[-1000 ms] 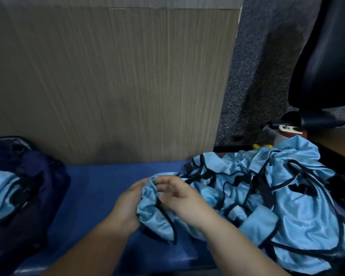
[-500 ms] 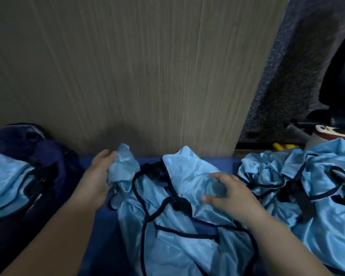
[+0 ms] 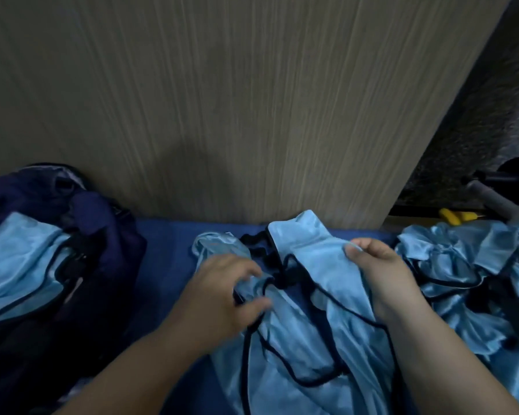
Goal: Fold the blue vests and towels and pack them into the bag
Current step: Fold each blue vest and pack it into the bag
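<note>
Gripping one blue vest (image 3: 309,345) on the worktop (image 3: 168,247), left hand (image 3: 222,295) pinching a strap and right hand (image 3: 384,280) curled round the other shoulder, we have not folded it yet. Blue cloth lies in the bag (image 3: 108,232); a crumpled pile (image 3: 462,259) awaits.

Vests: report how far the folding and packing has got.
Done: some light-blue fabric already lies in the dark bag. In hand: one vest lies unfolded on the blue surface, the left hand pinching its black-trimmed edge and the right hand gripping a shoulder. To do: the crumpled pile on the right; no towels are recognisable.
</note>
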`<move>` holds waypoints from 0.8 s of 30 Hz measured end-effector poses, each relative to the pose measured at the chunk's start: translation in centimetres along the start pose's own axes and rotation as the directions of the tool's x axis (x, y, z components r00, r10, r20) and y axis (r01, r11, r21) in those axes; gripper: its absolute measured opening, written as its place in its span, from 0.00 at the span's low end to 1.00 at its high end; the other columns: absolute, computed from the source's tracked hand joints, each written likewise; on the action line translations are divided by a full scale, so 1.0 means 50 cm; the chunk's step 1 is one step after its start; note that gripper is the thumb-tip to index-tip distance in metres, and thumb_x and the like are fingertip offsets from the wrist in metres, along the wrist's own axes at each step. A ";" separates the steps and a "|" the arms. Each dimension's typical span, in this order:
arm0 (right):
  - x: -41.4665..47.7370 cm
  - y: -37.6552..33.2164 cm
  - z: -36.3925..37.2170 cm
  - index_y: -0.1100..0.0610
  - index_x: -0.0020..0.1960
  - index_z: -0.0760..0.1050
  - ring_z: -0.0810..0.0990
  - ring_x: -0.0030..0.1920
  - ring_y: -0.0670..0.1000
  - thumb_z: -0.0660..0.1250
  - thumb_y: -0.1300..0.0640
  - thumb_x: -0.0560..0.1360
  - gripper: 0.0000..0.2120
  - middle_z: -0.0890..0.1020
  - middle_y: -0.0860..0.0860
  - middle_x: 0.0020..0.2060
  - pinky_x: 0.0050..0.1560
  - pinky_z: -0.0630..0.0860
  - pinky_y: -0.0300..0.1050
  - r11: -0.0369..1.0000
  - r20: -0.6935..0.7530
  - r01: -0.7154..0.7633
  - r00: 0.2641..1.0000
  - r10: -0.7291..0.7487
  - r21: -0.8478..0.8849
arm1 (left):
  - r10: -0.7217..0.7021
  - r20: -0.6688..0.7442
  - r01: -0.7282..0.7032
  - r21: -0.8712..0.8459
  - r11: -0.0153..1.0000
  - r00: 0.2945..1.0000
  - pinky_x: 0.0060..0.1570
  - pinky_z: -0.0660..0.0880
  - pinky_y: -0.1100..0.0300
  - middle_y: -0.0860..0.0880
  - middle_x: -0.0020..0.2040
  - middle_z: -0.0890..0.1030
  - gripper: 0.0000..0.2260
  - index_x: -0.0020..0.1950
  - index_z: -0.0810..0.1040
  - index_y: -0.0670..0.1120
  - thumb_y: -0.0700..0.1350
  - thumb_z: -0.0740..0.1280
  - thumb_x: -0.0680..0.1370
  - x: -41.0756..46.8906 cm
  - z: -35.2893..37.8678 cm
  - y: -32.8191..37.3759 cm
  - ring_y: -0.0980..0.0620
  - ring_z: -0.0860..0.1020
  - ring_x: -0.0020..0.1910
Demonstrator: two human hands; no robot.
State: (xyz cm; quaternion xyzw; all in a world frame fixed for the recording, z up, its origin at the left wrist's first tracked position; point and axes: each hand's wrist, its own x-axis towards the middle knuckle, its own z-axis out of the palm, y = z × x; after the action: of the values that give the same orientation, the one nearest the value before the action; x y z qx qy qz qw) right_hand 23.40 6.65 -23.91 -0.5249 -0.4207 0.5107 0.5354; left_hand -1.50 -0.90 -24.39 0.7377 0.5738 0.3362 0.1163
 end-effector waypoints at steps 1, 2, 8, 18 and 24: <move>0.005 0.000 0.005 0.56 0.40 0.75 0.77 0.35 0.50 0.65 0.64 0.78 0.08 0.81 0.49 0.30 0.36 0.76 0.41 0.995 0.030 -0.025 0.999 0.022 0.092 | 0.065 0.121 -0.064 -0.015 0.998 0.991 0.55 0.63 0.70 0.68 0.49 0.72 0.24 0.57 0.77 0.59 0.70 0.65 0.66 -0.006 0.008 0.015 0.68 0.67 0.55; 0.003 -0.004 0.015 0.56 0.42 0.75 0.77 0.36 0.50 0.64 0.65 0.78 0.08 0.81 0.50 0.31 0.36 0.77 0.40 0.988 0.071 -0.044 0.997 0.034 0.146 | 0.099 0.240 -0.093 -0.033 0.995 0.966 0.57 0.63 0.69 0.70 0.53 0.71 0.27 0.62 0.75 0.60 0.71 0.67 0.67 -0.012 0.018 0.022 0.69 0.66 0.57; 0.004 0.006 0.042 0.54 0.59 0.79 0.75 0.66 0.56 0.81 0.53 0.60 0.29 0.78 0.59 0.63 0.72 0.66 0.53 0.969 0.422 -0.072 0.906 -0.035 0.235 | 0.096 0.385 -0.122 0.044 0.991 0.918 0.60 0.65 0.63 0.58 0.62 0.73 0.20 0.67 0.73 0.58 0.56 0.69 0.75 -0.023 0.059 -0.038 0.59 0.68 0.61; 0.022 0.021 -0.001 0.50 0.46 0.79 0.79 0.45 0.49 0.71 0.64 0.72 0.10 0.81 0.48 0.42 0.53 0.75 0.51 0.918 0.300 0.129 0.954 -0.011 -0.376 | -0.248 -0.084 0.261 0.330 0.907 0.965 0.63 0.61 0.55 0.59 0.53 0.77 0.23 0.60 0.79 0.57 0.46 0.53 0.70 0.034 -0.077 -0.095 0.51 0.68 0.62; -0.005 0.032 0.019 0.52 0.40 0.81 0.78 0.39 0.42 0.77 0.48 0.68 0.10 0.82 0.44 0.36 0.45 0.74 0.38 0.662 0.389 0.184 0.904 0.175 -0.727 | -0.148 0.038 0.135 0.232 0.963 0.988 0.56 0.71 0.58 0.66 0.39 0.77 0.05 0.45 0.79 0.59 0.57 0.66 0.75 0.004 -0.042 0.023 0.64 0.71 0.46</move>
State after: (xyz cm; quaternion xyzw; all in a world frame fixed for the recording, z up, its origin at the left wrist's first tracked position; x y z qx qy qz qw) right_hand 22.25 6.41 -25.38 -0.5721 -0.7006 0.3924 0.1672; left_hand -1.93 -1.54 -22.09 0.7122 0.6566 0.2382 0.0701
